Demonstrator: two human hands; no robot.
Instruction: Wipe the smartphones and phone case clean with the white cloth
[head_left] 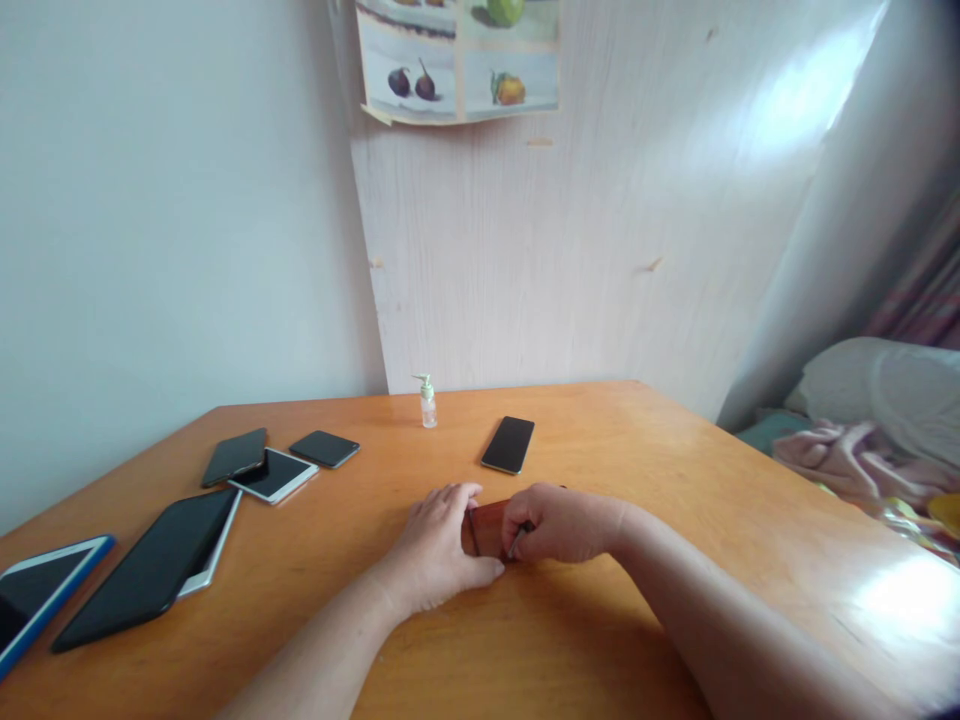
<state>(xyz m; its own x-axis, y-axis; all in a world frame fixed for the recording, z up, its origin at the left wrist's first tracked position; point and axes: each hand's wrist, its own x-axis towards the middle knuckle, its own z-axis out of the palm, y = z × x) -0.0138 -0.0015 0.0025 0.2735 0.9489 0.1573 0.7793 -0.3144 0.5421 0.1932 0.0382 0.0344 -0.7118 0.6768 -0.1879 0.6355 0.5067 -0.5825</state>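
On the table in front of me lies a reddish-brown flat object (489, 522) with a thin dark band across it; its kind is hard to tell and much of it is covered. My left hand (439, 555) grips it from the left, thumb at the near edge and fingers at the far edge. My right hand (562, 525) is closed over its right part, pinching a small dark and silvery thing (519, 540) that I cannot make out. Just beyond the hands a black-screened smartphone (509, 445) rests on the table.
A small clear pump bottle (427, 402) stands toward the back of the wooden table (615, 440). Several phones and tablets lie on the left, including a black tablet (142, 565), a white one (274, 474) and a blue-edged one (52, 595). Behind is a wall with a fruit picture (510, 60).
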